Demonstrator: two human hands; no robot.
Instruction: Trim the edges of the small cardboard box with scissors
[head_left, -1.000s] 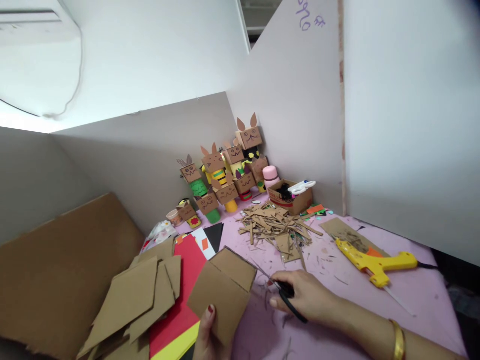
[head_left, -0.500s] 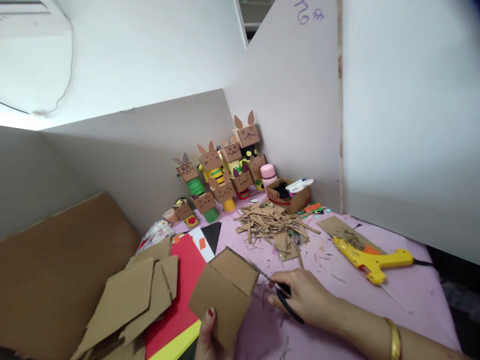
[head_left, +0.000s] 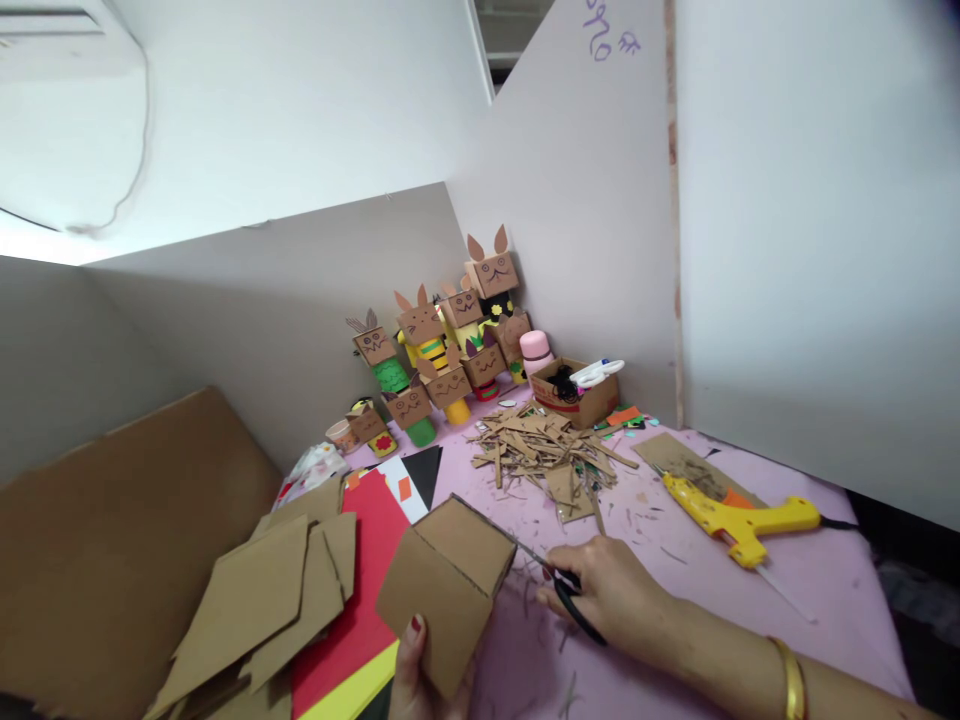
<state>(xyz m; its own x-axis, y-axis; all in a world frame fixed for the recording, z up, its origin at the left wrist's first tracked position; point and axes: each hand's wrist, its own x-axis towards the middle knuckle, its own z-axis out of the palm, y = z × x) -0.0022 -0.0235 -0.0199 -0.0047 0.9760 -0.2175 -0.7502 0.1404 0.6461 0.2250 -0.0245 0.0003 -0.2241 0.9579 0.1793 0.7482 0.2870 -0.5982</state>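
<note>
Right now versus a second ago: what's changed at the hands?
Barely anything: the camera view shifted slightly, so the yellow glue gun appears further left in frame. Nothing taken hold of or let go. Unchanged: left hand holding the cardboard box, right hand holding scissors at its edge.

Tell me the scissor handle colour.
Black: the scissor handles show best in the head view, in the right hand.
</note>
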